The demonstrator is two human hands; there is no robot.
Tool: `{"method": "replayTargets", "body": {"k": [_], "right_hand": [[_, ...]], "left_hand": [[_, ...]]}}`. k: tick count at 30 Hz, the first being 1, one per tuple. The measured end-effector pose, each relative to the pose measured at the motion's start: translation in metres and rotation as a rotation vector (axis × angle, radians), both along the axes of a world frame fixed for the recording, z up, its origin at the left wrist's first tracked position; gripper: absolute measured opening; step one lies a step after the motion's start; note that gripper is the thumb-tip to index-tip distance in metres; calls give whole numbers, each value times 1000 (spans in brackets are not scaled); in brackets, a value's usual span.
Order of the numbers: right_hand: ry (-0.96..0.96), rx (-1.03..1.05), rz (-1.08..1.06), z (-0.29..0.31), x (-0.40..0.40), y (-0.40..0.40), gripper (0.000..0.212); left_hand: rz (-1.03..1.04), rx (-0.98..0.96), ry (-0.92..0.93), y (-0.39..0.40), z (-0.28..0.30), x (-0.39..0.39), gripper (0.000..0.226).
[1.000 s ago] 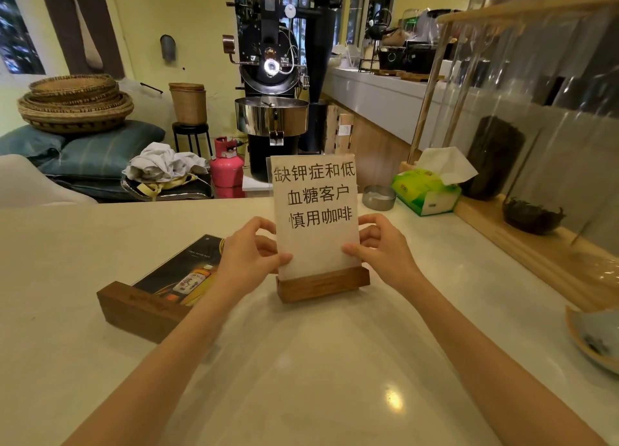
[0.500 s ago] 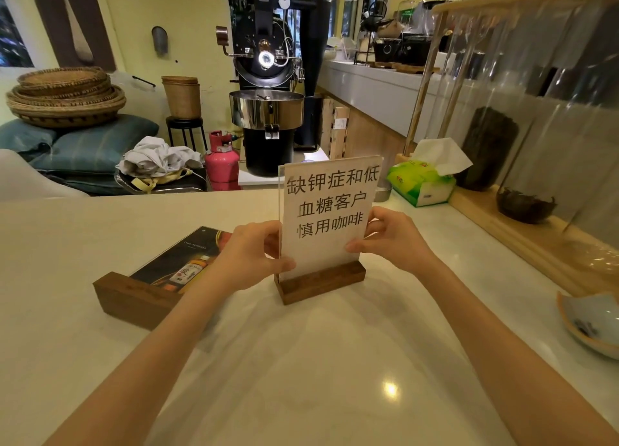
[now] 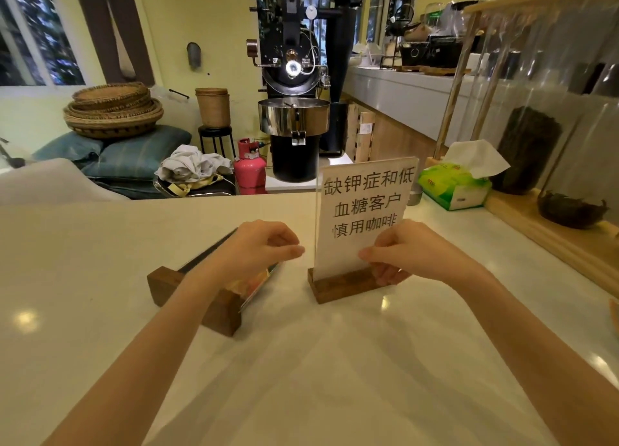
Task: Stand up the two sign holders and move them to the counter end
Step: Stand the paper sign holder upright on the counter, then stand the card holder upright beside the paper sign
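Sign holders, head view: two are seen on the pale surface (image 3: 335, 362). The upright sign holder (image 3: 363, 218) stands on its wooden base (image 3: 341, 286), right of centre, its clear panel carrying a white sheet with printed Chinese characters. It is grasped by the right hand (image 3: 405, 251): the thumb is pressed on the front of the sheet near its lower right edge, and the fingers are seen behind the panel, close to the base. The flat sign holder (image 3: 214, 295) lies to the left, its wooden base toward the camera and its dark panel pointing away; much of the panel is hidden by the left hand (image 3: 258, 248). The left hand is held above that panel with fingers curled and thumb meeting the fingertips; nothing is seen held in its grip, and contact with the panel cannot be determined. The two holders are near each other but apart. A green tissue box (image 3: 455, 187) sits further along the surface at the right, beside a wooden rack (image 3: 549, 231).
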State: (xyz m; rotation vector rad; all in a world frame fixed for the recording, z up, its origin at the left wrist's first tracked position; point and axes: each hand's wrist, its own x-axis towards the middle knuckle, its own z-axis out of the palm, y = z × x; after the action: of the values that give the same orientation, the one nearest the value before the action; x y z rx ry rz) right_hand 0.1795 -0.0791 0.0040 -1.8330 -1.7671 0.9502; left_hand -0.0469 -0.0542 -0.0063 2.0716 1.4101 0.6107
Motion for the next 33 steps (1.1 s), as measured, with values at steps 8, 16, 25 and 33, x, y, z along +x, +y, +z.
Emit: {"method": "replayTargets", "body": {"k": [8, 16, 25, 33], "right_hand": [[349, -224, 185, -25, -95, -8, 21], [713, -476, -118, -58, -145, 11, 29], [752, -314, -205, -68, -158, 16, 28], [447, 71, -91, -57, -154, 13, 19]], "left_hand": [[279, 44, 89, 14, -1, -83, 27], [498, -160, 187, 21, -28, -127, 34], [514, -265, -60, 22, -34, -125, 23], [413, -172, -106, 20, -27, -131, 39]]}}
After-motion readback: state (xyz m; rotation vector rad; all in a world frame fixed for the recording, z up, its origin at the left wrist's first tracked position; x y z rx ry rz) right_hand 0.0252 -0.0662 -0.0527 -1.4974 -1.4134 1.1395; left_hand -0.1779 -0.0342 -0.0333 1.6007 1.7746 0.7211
